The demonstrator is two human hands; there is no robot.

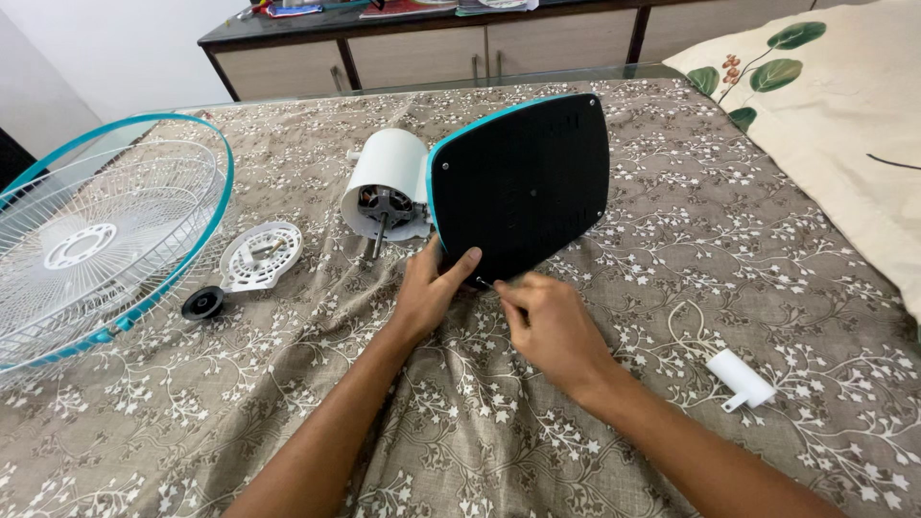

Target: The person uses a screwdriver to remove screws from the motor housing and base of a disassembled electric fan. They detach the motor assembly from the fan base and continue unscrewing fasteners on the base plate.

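A fan body lies on its side on a patterned brown cloth. Its black, teal-rimmed base (523, 182) faces me, and the white motor housing (386, 182) with its bare shaft points left. My left hand (430, 288) grips the lower edge of the base, thumb on the black underside. My right hand (547, 321) pinches a thin screwdriver (491, 284) whose tip touches the base's bottom edge.
A white wire fan guard with a teal rim (96, 235) lies at the left. Beside it are a white round grille plate (259, 254) and a black knob (202, 303). A small white plastic part (740, 379) rests at the right. A leaf-print pillow (844, 125) and a cabinet (422, 48) lie beyond.
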